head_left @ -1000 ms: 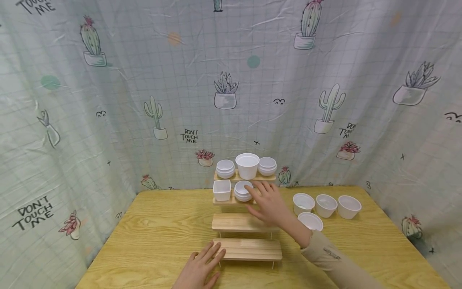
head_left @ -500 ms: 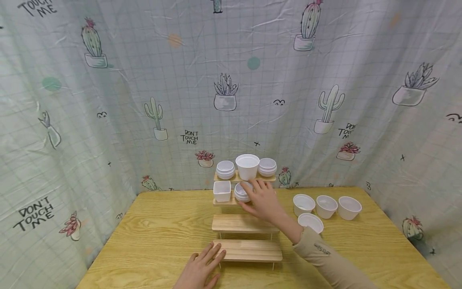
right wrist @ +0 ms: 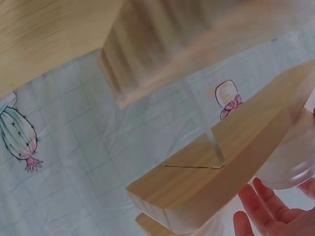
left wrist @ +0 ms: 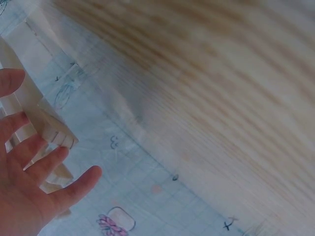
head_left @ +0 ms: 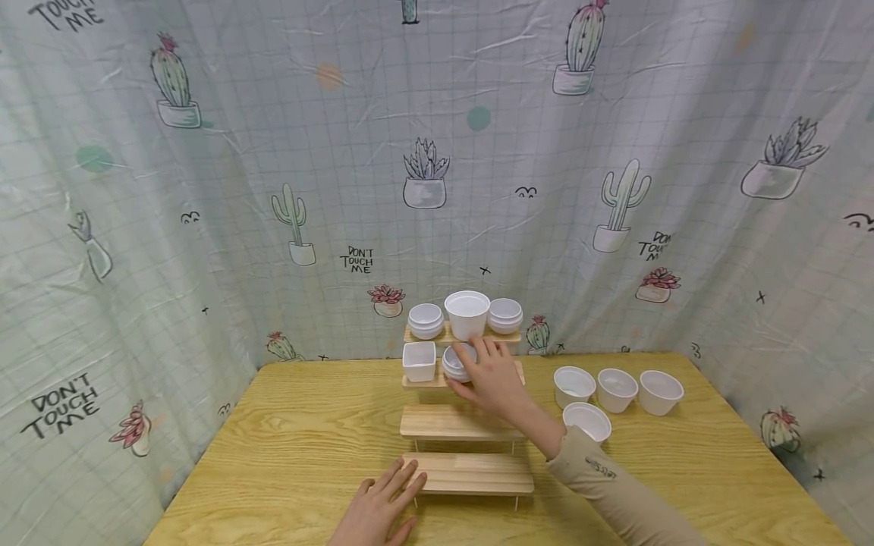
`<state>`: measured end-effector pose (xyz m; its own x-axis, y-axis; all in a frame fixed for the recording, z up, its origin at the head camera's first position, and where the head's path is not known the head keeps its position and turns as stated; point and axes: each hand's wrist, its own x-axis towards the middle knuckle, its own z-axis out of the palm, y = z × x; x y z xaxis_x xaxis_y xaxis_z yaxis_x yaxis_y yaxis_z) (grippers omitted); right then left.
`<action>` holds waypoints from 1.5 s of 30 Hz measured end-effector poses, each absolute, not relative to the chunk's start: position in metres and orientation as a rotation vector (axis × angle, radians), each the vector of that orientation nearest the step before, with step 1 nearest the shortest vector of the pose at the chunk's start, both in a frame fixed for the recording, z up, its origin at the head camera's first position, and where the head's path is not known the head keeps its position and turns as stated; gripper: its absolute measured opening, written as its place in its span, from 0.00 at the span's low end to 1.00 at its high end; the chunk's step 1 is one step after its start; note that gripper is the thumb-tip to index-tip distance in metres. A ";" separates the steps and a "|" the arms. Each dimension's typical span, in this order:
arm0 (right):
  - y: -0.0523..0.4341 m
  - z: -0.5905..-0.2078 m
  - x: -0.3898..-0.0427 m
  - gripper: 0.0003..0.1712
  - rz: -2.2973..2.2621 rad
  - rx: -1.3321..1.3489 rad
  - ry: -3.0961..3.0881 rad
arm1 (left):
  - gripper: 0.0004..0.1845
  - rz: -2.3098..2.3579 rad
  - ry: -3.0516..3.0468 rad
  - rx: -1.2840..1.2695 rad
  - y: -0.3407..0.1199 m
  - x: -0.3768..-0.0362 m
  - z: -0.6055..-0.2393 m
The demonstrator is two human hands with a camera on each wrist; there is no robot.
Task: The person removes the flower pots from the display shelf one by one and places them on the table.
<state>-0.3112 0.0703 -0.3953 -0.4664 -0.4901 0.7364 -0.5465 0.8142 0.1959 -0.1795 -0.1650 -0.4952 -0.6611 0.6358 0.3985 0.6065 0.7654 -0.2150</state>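
A wooden tiered stand (head_left: 467, 472) holds white pots on its two upper steps. My right hand (head_left: 493, 379) is at the second step from the top, its thumb and fingers around a round, ridged white pot (head_left: 454, 362); its right side is hidden behind the fingers. In the right wrist view the pot (right wrist: 288, 164) sits between the fingers (right wrist: 268, 201) and the thumb at the frame's edge. A square white pot (head_left: 419, 361) stands just left of it. My left hand (head_left: 377, 506) rests with spread fingers at the left end of the lowest step.
On the top step stand a tall white pot (head_left: 467, 315) and two round ridged ones (head_left: 426, 321) (head_left: 505, 315). Several white pots (head_left: 617, 390) stand on the wooden table (head_left: 307, 440) to the right. A cactus-print curtain (head_left: 341, 152) hangs behind and at both sides.
My right hand has moved slightly left and closed around the round pot, which stays about where it was. The left hand has not moved.
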 end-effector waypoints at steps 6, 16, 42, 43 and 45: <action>0.069 -0.394 -0.311 0.32 0.089 0.750 -2.167 | 0.34 0.090 -2.489 -0.935 -0.166 -0.181 -0.497; 0.069 -0.396 -0.309 0.33 0.123 0.743 -2.151 | 0.33 0.080 -2.506 -0.931 -0.166 -0.180 -0.498; 0.108 -0.395 -0.283 0.37 0.125 0.808 -2.112 | 0.32 0.109 -2.483 -0.936 -0.165 -0.181 -0.495; 0.111 -0.396 -0.282 0.38 0.111 0.810 -2.105 | 0.32 0.106 -2.486 -0.939 -0.165 -0.181 -0.495; 0.116 -0.396 -0.280 0.40 0.094 0.810 -2.106 | 0.32 0.098 -2.492 -0.943 -0.164 -0.180 -0.495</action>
